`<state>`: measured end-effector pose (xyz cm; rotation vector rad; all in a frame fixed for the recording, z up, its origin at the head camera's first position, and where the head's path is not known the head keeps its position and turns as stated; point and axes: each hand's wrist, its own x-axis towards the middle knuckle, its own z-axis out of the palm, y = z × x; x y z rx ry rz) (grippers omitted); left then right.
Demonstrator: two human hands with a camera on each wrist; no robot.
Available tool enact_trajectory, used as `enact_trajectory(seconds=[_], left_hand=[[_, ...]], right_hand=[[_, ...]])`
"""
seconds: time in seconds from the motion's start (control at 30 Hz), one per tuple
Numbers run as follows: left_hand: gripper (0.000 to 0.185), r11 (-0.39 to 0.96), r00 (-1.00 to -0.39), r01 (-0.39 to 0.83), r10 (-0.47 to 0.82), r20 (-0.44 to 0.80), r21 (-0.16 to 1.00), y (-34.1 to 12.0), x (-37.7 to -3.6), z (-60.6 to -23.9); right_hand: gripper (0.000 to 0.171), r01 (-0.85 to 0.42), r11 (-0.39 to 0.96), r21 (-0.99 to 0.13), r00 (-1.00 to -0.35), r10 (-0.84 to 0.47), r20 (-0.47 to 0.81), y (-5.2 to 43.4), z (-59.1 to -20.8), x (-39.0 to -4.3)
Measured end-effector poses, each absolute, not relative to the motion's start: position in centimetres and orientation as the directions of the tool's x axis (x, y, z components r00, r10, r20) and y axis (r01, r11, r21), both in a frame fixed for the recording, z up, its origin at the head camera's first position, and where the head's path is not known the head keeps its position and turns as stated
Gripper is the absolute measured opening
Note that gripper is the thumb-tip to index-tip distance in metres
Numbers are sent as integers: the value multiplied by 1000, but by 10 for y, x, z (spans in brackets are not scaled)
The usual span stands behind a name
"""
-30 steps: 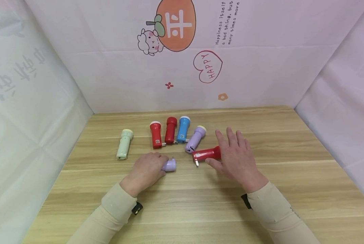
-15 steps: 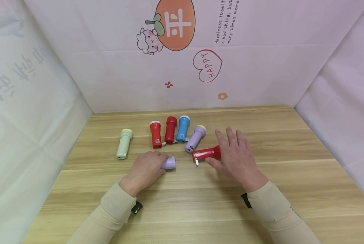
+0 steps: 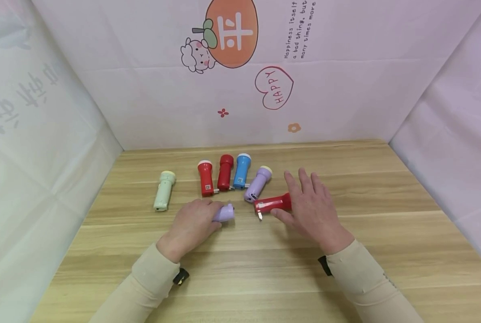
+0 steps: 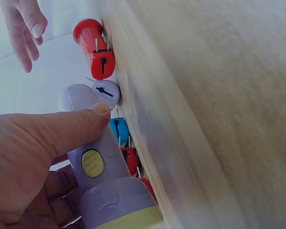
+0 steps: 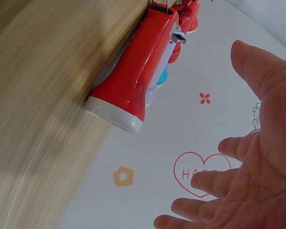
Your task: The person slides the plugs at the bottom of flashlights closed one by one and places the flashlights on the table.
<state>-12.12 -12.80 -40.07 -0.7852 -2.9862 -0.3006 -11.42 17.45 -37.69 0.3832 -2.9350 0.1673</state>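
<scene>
My left hand [image 3: 193,224] grips a small purple flashlight [image 3: 225,213], fingers wrapped about its body. In the left wrist view the thumb lies along the purple flashlight [image 4: 102,150], and its yellow switch and pale yellow lens rim show. My right hand [image 3: 314,215] hovers with spread fingers beside a red flashlight [image 3: 270,204] lying sideways, overlapping its head end in the head view. From the right wrist, a gap shows between that hand [image 5: 257,157] and the red flashlight [image 5: 133,71], whose rim is white. Metal plug prongs stick out of its tail.
Behind the hands lie a second purple flashlight [image 3: 258,184], a blue one [image 3: 242,171], a dark red one [image 3: 225,173] and a red, white-rimmed one [image 3: 206,178]. A pale green flashlight [image 3: 165,190] lies apart at the left. White printed cloth [image 3: 163,107] walls the wooden table [image 3: 248,278].
The purple flashlight in my left hand has turned a little, its free end shifting slightly right and up. My right hand and the other flashlights stay in place.
</scene>
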Motion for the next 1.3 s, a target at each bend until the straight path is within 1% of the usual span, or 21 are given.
enact_trajectory(seconds=[0.43, 0.77, 1.07, 1.3], left_hand=[[51, 837, -853, 517, 485, 194, 178, -123, -118, -397], [47, 808, -809, 566, 505, 302, 166, -118, -117, -394], [48, 809, -810, 563, 501, 304, 168, -110, -116, -391], [49, 801, -801, 574, 503, 325, 173, -105, -114, -389]], right_hand=[[103, -275, 955, -112, -945, -247, 215, 173, -376, -114], [104, -264, 947, -183, -949, -222, 223, 170, -374, -112], [104, -276, 932, -235, -945, -217, 246, 169, -371, -111], [103, -284, 928, -242, -938, -216, 271, 166, -370, -109]])
